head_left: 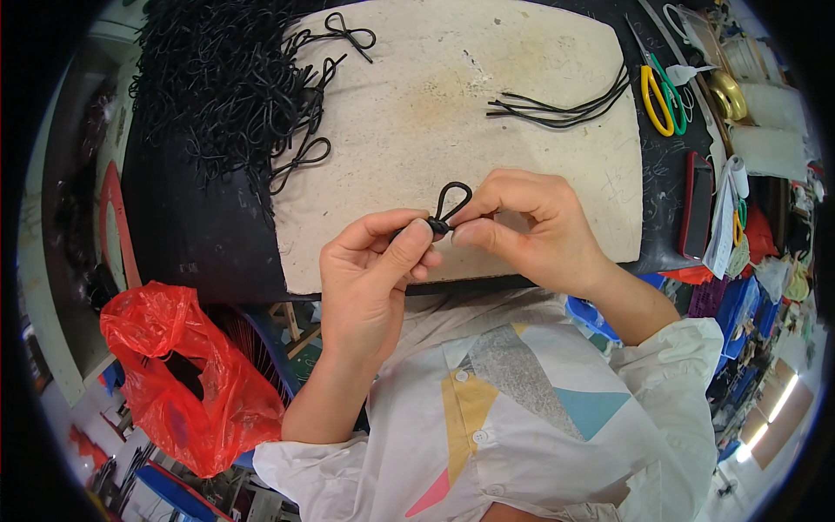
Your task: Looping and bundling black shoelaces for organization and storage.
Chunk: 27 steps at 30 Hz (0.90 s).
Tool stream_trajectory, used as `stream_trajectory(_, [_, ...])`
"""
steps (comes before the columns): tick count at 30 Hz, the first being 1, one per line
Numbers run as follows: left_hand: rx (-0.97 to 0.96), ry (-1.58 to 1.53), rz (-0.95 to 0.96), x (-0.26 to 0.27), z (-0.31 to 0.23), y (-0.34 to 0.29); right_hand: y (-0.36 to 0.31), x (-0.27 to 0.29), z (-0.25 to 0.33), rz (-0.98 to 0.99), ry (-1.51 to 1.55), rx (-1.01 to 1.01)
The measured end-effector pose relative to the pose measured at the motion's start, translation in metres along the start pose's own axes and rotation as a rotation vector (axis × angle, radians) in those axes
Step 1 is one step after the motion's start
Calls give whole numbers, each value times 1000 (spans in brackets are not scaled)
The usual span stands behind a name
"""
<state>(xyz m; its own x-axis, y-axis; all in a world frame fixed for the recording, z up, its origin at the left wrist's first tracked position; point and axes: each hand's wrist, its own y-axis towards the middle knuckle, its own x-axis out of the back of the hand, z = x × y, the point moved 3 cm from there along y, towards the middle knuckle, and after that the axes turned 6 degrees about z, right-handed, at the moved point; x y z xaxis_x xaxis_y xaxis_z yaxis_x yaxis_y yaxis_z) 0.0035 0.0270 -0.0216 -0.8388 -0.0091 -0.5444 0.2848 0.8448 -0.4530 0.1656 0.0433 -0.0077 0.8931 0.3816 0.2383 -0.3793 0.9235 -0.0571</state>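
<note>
Between my two hands is a black cord [454, 201] with a loop standing up from a small knot. My left hand [380, 261] pinches the knot from the left with thumb and forefinger. From the right, the thumb and fingers of my right hand [524, 224] are closed on the cord close to the knot. Both hands are over the near edge of a pale board [417, 113]. Several loose straight black cords [565, 111] lie on the board at the far right. A large heap of knotted black cords [222, 87] covers the far left, with a few looped ends spilling onto the board.
Scissors [663, 97] with yellow and green handles lie right of the board, near a dark red-edged phone [697, 205] and a gold-coloured roll [729, 96]. A red plastic bag [191, 383] hangs at the near left. A red triangular ruler [115, 217] is at the left edge.
</note>
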Motion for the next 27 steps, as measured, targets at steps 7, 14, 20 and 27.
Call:
stream_trajectory(7, [-73,32,22,-5,-1,2,-5,0,1,14,-18,-1])
stream_trajectory(14, [-135,26,0,-6,2,2,-5,-4,11,13,-124,82])
stream_trajectory(20, [-39,-113,-53,-7,-4,-1,-10,-6,12,122,-332,41])
stream_trajectory(27, [-64,46,37,-11,1,1,-2,5,6,-29,127,8])
